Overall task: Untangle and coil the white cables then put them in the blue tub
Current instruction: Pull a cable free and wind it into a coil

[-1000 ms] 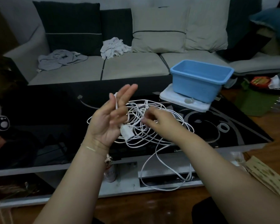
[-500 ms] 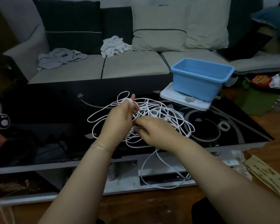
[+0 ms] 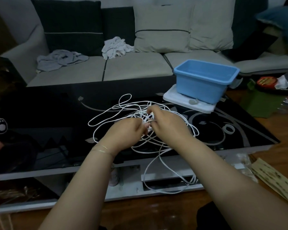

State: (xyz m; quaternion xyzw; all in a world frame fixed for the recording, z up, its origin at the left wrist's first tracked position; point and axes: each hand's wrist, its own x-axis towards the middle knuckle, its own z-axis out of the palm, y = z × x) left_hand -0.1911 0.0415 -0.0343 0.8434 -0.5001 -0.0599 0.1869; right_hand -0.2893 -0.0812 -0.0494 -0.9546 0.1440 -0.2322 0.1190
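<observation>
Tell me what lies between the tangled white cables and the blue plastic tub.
Head view: only bare black glass tabletop, up to the white lid under the tub.

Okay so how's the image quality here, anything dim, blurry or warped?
Head view: the room is dim, with the black table nearly featureless; the right hand is motion-blurred at its fingertips; the white cables and blue tub stay readable; the wide-angle lens bends the sofa and the table edges near the frame's borders.
</observation>
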